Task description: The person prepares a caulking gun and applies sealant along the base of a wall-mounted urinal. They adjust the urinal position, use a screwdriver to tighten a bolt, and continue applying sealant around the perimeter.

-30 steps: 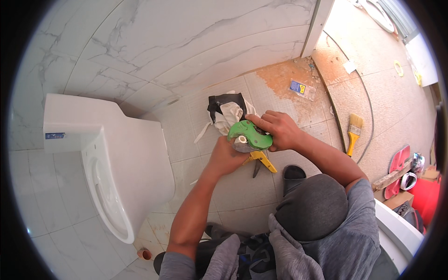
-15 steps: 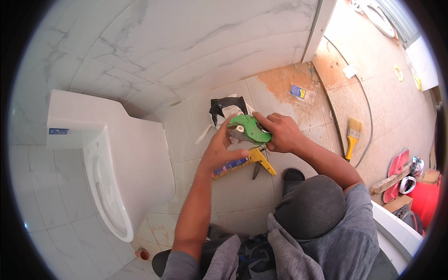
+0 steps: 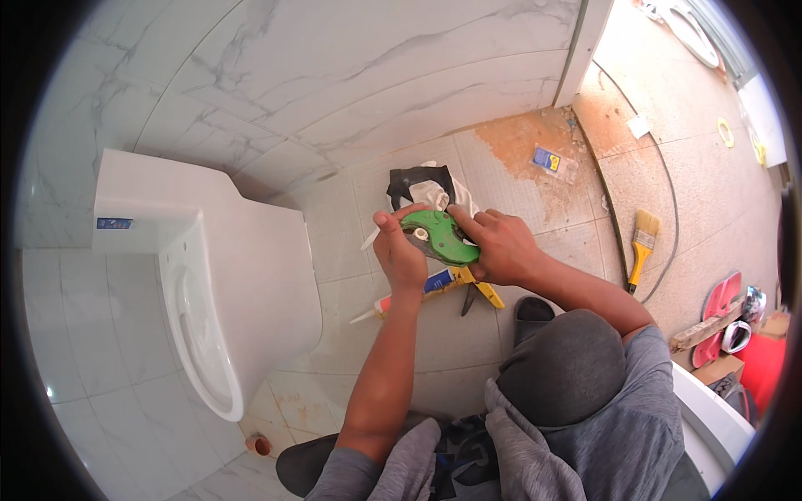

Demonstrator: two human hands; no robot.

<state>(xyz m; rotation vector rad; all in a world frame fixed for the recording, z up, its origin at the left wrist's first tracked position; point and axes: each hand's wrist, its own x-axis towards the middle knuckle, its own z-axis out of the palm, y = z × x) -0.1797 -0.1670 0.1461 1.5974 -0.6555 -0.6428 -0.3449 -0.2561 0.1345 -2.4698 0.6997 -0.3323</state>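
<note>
My right hand point(image 3: 501, 245) grips a green pipe cutter point(image 3: 447, 238) by its handle end. Between the cutter's jaws shows the round, hollow end of a thin white pipe point(image 3: 421, 235). My left hand point(image 3: 403, 257) is closed at the jaw side, its thumb raised and its index finger along the cutter's top edge. Its other fingers curl out of sight by the pipe, whose length is hidden. Below them on the floor lies a yellow caulking gun point(image 3: 487, 292) with a blue and white cartridge. A white and black cloth bundle point(image 3: 419, 179) lies just beyond the cutter.
A white toilet point(image 3: 271, 275) stands at left, by a marbled tile wall point(image 3: 376, 75). At right are a paintbrush point(image 3: 642, 242), a dark cable point(image 3: 660, 167), red slippers point(image 3: 720, 294) and a red container point(image 3: 764, 367). A small blue packet point(image 3: 547, 159) lies near the doorway.
My left hand has shifted right and turned, its thumb now pointing up. The cutter stays gripped around the pipe. More of the caulking gun's cartridge and nozzle shows; the whole view has shifted slightly.
</note>
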